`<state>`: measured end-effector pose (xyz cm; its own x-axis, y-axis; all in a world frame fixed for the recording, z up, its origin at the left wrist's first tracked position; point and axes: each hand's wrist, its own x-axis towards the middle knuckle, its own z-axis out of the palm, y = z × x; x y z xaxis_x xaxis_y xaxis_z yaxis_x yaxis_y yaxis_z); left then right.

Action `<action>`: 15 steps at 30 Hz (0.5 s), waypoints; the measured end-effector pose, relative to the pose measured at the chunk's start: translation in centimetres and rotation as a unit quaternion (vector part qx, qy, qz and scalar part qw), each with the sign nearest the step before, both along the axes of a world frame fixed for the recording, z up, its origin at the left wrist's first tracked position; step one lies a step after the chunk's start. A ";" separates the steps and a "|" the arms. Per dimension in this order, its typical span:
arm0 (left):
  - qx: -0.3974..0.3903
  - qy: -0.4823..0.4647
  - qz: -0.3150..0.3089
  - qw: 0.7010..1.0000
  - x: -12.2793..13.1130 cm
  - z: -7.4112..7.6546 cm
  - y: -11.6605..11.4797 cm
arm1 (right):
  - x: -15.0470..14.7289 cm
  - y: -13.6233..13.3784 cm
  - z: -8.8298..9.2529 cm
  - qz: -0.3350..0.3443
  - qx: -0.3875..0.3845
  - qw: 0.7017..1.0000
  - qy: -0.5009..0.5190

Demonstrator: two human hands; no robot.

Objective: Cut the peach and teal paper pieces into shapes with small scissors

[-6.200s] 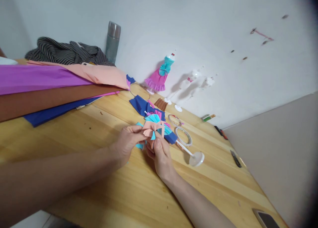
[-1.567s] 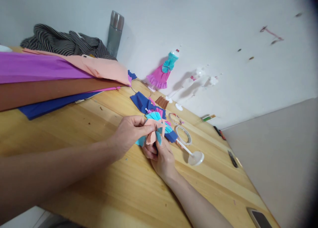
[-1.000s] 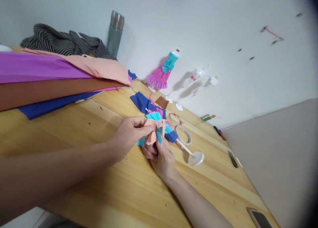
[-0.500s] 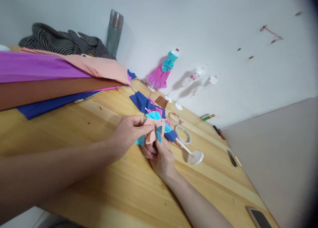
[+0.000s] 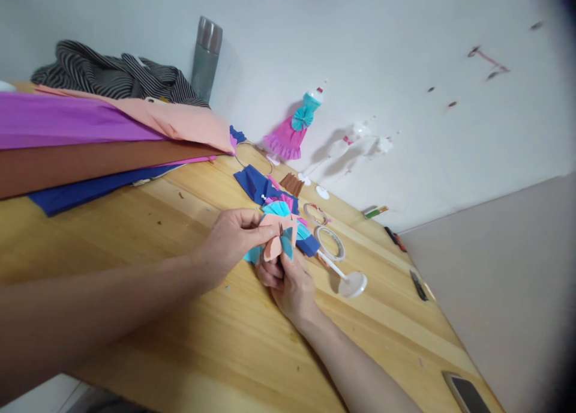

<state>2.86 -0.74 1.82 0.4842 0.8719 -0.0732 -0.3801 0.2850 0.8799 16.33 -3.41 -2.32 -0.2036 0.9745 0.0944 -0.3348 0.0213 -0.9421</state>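
My left hand (image 5: 234,239) pinches a piece of peach crepe paper (image 5: 270,248) between thumb and fingers. Closed around what look like small scissors with teal handles (image 5: 287,245), my right hand (image 5: 292,287) is just below and right of it. Their dark blades meet the peach paper; fingers and paper hide the rest of the tool. Behind the hands lie folded cyan paper (image 5: 276,208) and dark blue paper (image 5: 252,183). A white stand with a round base (image 5: 353,284) extends right from under the blue paper.
Long crepe paper sheets (image 5: 81,122) lie at left beside a striped cloth (image 5: 112,74) and a bottle (image 5: 207,59). A small dressed mannequin (image 5: 292,131) stands by the wall. Tape rolls (image 5: 330,243), a cutter (image 5: 418,286) and a phone (image 5: 468,395) are on the right.
The whole view has shifted very slightly. Both hands keep the same hold, with the blades at the peach paper; nothing has been let go.
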 end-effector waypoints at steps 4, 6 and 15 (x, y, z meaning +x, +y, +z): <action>0.001 0.004 0.009 1.000 -0.1 -0.1 0.1 | 0.0 0.0 0.1 0.000 -0.002 1.000 -0.007; 0.005 0.006 0.014 1.000 -0.1 -0.2 0.1 | 0.0 0.0 0.2 0.000 -0.005 1.000 -0.009; -0.004 0.018 0.024 1.000 -0.2 0.0 0.1 | 0.2 0.1 -0.1 -0.003 -0.003 1.000 -0.017</action>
<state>2.69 -0.61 1.79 0.4387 0.8935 -0.0965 -0.3625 0.2742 0.8907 16.55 -3.27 -2.37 -0.2015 0.9761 0.0813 -0.3029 0.0168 -0.9529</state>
